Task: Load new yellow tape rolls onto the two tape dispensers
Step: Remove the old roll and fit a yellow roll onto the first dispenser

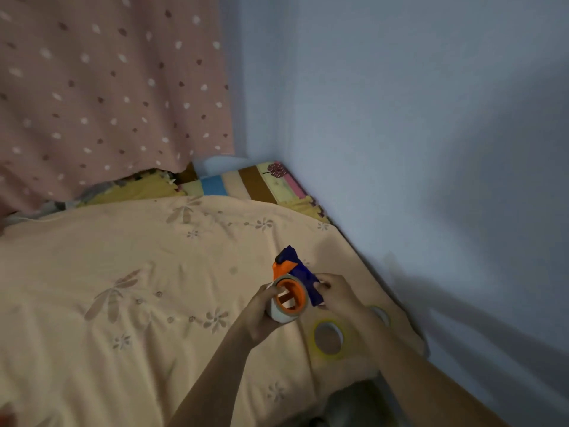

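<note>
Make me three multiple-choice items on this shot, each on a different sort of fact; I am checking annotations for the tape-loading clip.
1. Where does the loose yellow tape roll lie?
A. on the bedsheet, under the right forearm
B. on the striped pillow
C. hung on the curtain

2. What colour is the hub of the tape dispenser?
A. green
B. orange
C. white

3. How is the dispenser held?
A. lying untouched on the bed
B. in one hand only
C. between both hands

Answers:
1 A: the roll lies flat on the sheet beside the wall, partly under the right arm.
2 B: an orange hub sits inside the pale roll on the dark blue body.
3 C: the left hand grips the mounted roll and the right hand holds the blue body.
</note>
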### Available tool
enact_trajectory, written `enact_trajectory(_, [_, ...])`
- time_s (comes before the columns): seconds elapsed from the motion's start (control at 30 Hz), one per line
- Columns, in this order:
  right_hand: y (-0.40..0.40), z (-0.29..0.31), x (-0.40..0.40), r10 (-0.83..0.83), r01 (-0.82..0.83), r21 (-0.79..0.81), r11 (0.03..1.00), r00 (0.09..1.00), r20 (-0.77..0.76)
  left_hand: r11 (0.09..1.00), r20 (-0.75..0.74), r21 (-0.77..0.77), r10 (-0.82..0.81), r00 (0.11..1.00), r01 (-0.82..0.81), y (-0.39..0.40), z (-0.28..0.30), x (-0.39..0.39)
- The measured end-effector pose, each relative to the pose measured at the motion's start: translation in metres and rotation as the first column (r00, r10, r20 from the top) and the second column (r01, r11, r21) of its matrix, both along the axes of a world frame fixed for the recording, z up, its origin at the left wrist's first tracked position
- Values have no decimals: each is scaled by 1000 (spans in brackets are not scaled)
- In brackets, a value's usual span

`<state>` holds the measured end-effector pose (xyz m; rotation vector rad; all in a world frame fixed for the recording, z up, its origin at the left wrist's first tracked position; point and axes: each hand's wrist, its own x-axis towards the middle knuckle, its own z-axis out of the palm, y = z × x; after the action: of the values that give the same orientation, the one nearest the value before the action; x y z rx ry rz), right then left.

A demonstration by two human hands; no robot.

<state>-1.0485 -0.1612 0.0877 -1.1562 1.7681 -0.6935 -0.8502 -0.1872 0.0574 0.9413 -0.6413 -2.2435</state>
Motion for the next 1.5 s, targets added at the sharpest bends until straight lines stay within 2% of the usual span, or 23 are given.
enact_trajectory(0.13, [-21, 4, -22, 54, -60, -33, 998, 986, -156, 997, -1, -8, 82, 997, -82, -2, 9, -15])
enact_trajectory(0.23, [-24, 12, -19, -33, -6, -142, 990, 962, -271, 987, 54, -20, 159, 986, -158, -1, 12, -23])
enact_trajectory(0.3, [-25, 20, -8, 37, -75, -184, 980, 978, -205, 976, 78, -22, 217, 973, -216, 0, 16, -26])
enact_trajectory(0.37, [-26, 25, 4, 239, -243, -138, 960, 970, -48, 974, 82, -24, 227, 970, -226, -2, 18, -27])
enact_trajectory(0.43, [-27, 26, 13, 361, -358, -62, 932, 931, 46, 978, 100, -15, 209, 973, -208, -4, 20, -28])
enact_trajectory(0.5, [-29, 22, 18, 393, -392, -18, 920, 918, 45, 981, 127, -16, 192, 973, -192, -7, 19, -30])
enact_trajectory(0.57, [-31, 18, 19, 380, -379, -45, 924, 925, 17, 980, 132, -15, 198, 971, -198, -8, 18, -30])
enact_trajectory(0.67, [-36, 13, 19, 388, -383, -98, 919, 921, 36, 966, 36, 57, 251, 967, -253, -9, 20, -20])
enact_trajectory(0.73, [-38, 15, 20, 415, -407, -107, 907, 907, 69, 967, 36, 99, 232, 972, -234, -11, 22, -14])
enact_trajectory(0.77, [-39, 16, 21, 427, -418, -107, 902, 901, 75, 963, -90, 197, 205, 975, -185, -15, 20, -13])
enact_trajectory(0.8, [-40, 17, 22, 435, -427, -105, 898, 897, 76, 951, -145, 261, 209, 967, -166, -19, 23, -10])
enact_trajectory(0.83, [-42, 17, 23, 441, -433, -103, 895, 894, 74, 953, -151, 258, 201, 968, -158, -21, 22, -8])
enact_trajectory(0.87, [-44, 15, 24, 445, -437, -101, 894, 892, 76, 962, -127, 227, 181, 975, -149, -23, 20, -6])
enact_trajectory(0.93, [-50, 13, 24, 442, -436, -80, 896, 893, 88, 958, 77, 82, 270, 960, -276, -21, 17, -3])
enact_trajectory(1.07, [-61, 17, 23, 419, -417, -45, 908, 902, 102, 941, 177, 74, 313, 933, -330, -29, 14, 1])
enact_trajectory(1.23, [-76, 11, 4, 286, -270, -136, 953, 951, 118, 941, 403, 0, 310, 861, -339, -31, 3, 17])
enact_trajectory(1.27, [-77, 5, -3, 235, -222, -142, 965, 969, 81, 942, 411, -9, 310, 857, -336, -30, 0, 20])
enact_trajectory(1.33, [-77, -12, -16, 168, -179, -100, 979, 980, -110, 941, 423, -11, 310, 851, -337, -30, -4, 26])
enact_trajectory(1.4, [-73, -34, -26, 212, -212, 33, 977, 932, -294, 940, 437, -12, 311, 844, -340, -31, -8, 27])
enact_trajectory(1.5, [-68, -66, -27, 342, -276, 216, 937, 855, -391, 934, 472, -14, 320, 821, -356, -30, -12, 26])
